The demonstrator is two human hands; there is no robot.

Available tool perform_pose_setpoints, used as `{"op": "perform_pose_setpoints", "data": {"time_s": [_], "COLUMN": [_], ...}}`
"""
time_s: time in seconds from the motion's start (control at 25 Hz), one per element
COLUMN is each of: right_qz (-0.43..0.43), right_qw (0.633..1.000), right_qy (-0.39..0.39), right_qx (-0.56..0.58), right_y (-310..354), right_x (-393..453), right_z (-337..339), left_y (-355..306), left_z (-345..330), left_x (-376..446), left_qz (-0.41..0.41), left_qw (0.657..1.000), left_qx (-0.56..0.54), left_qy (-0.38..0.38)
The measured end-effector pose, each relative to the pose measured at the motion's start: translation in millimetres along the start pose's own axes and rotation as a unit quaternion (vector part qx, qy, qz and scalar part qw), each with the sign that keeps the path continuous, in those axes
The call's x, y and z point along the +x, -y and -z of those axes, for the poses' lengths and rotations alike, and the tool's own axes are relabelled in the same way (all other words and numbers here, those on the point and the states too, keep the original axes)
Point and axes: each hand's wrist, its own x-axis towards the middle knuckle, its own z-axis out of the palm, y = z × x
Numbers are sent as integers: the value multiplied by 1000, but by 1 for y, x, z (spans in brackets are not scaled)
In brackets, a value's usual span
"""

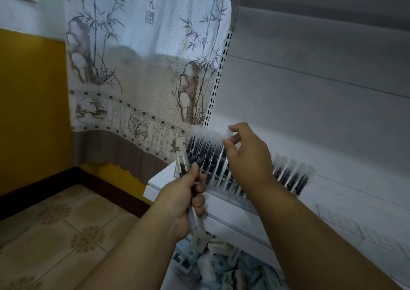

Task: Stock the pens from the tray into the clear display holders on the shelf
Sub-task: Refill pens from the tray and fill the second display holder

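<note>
At 3 o'clock of centre, on the shelf (233,219), your R hand (248,156) pinches one pen (228,134) btwn thumb and forefinger, just above the holders (218,174). L hand (184,197), at 6, is curled round a bundle of spares (182,164). Tray (213,265) sits below w/ more stock. Risks: the slots look nearly full, so a tilted pen could jam or knock neighbours; a loose L grip may drop spares.

Curtain (142,67) — calligraphy, seal; illegible
</note>
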Motion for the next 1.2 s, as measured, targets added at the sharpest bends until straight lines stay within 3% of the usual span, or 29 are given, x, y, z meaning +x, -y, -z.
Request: {"op": "perform_pose_setpoints", "data": {"time_s": [0.12,0.36,0.52,0.76,0.96,1.2], "right_qz": [-13,13,-23,-129,-180,-255], "right_qw": [998,995,997,958,932,900], "right_qy": [48,51,68,227,213,238], "right_qx": [-33,-87,32,121,231,263], "right_y": [-5,-2,10,11,7,9], "right_x": [0,-10,-30,-74,-77,-80], "right_z": [-4,-3,9,18,21,33], "left_y": [-1,0,1,-12,-10,-5], "left_z": [0,1,-1,-18,-32,-43], "left_x": [-1,-6,-10,-3,-4,-6], "left_qz": [4,16,22,-65,-89,-98], "left_qw": [1000,1000,998,994,987,983], "left_qx": [3,0,-45,-88,-135,-152], "left_qy": [-1,20,43,-2,7,17]}}
